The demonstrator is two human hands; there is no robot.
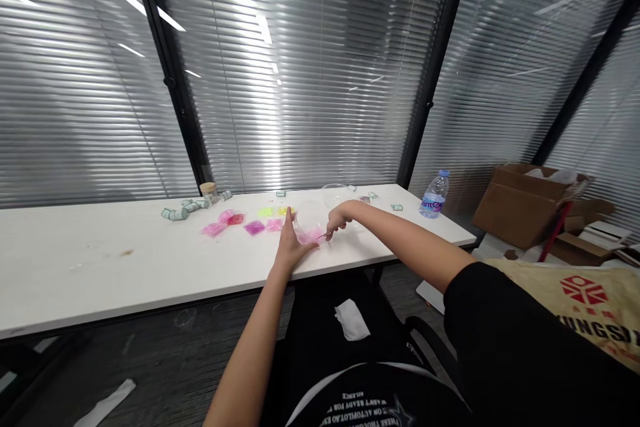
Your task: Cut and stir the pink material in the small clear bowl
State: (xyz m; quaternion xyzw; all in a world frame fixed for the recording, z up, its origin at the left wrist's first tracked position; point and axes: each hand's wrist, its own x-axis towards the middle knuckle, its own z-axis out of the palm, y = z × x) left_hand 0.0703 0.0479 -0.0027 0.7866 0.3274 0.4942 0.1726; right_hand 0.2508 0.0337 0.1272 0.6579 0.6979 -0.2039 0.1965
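On the white table, a clear round bowl holds pink material near its close edge. My left hand curves around the bowl's left and near sides, thumb and fingers spread along it. Pinched in my right hand is a thin pointed tool, its tip over the pink material; its exact kind is too small to make out. Just left of my left hand lie small clear packets: pink, purple, yellow-green, red and light pink.
Several small pale green rolls and a cork-topped jar stand at the back left. Another clear bowl is behind my right hand. A water bottle stands at the right end, with cardboard boxes beyond. White cloth lies on my lap.
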